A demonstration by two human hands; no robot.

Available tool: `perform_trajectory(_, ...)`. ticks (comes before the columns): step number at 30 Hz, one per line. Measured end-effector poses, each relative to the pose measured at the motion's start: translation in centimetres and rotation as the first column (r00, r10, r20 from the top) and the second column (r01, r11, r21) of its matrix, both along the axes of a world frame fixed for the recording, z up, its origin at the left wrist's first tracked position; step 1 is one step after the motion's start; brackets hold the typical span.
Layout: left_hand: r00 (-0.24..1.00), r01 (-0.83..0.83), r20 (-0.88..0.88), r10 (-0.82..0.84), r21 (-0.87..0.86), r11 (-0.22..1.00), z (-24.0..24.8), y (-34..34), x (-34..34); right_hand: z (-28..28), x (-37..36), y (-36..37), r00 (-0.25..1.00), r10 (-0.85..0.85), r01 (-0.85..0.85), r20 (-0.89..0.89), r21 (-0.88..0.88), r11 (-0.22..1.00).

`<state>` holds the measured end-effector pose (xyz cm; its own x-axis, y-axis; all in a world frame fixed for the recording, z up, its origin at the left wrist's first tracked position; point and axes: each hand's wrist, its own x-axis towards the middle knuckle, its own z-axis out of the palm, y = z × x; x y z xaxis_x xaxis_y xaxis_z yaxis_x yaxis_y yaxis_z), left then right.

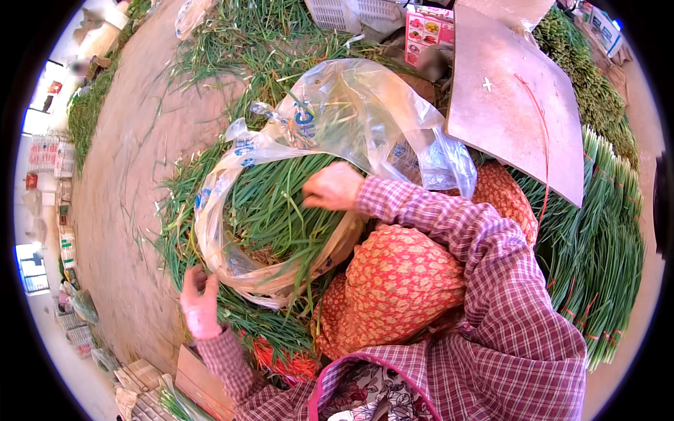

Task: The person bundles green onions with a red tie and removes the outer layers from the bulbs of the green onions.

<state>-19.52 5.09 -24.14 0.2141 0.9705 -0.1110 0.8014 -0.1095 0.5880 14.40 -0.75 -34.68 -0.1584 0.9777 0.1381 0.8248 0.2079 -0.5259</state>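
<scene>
A clear plastic bag [337,98] with blue print lies in front of me, its mouth spread in a wide ring. Long green stalks, like chives [277,189], fill that ring. Over the stalks, near the bag's right edge, is my right hand [333,186], its fingers bent together; what they hold, if anything, is hidden. To the lower left, just outside the bag's rim, my left hand [200,302] has thumb and fingers apart with nothing visible between them. My knees show in red patterned trousers [407,281] beside the bag.
Loose greens [246,42] cover the floor beyond the bag. Tied green bundles [597,266] lie at the right, beside a tilted board [516,105] with a red cord [540,119]. A white crate [351,15] and a printed carton [427,31] stand behind. Red ties [281,361] lie near my left forearm.
</scene>
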Motion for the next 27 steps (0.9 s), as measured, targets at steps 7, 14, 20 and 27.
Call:
perform_trajectory(7,0.716,0.698,0.285,-0.638,-0.258,0.668,1.5,-1.9,16.7,-0.4,7.5,-4.3,0.688,-0.484,0.671,0.54,-0.222,0.707)
perform_trajectory(14,0.543,0.828,-0.189,-0.818,-0.04,0.559,-6.8,3.2,31.7,-4.2,15.6,-4.2,0.486,-0.838,0.766,0.25,0.34,0.546)
perform_trajectory(20,0.798,0.574,0.367,-0.479,-0.218,0.789,-7.3,13.9,38.3,-5.3,19.3,-3.2,0.479,-0.847,0.878,0.23,-0.104,0.468)
perform_trajectory(27,0.835,0.548,0.096,-0.542,-0.053,0.835,-11.8,20.0,38.8,-14.8,22.3,-4.9,0.587,-0.791,0.8,0.173,0.03,0.6)
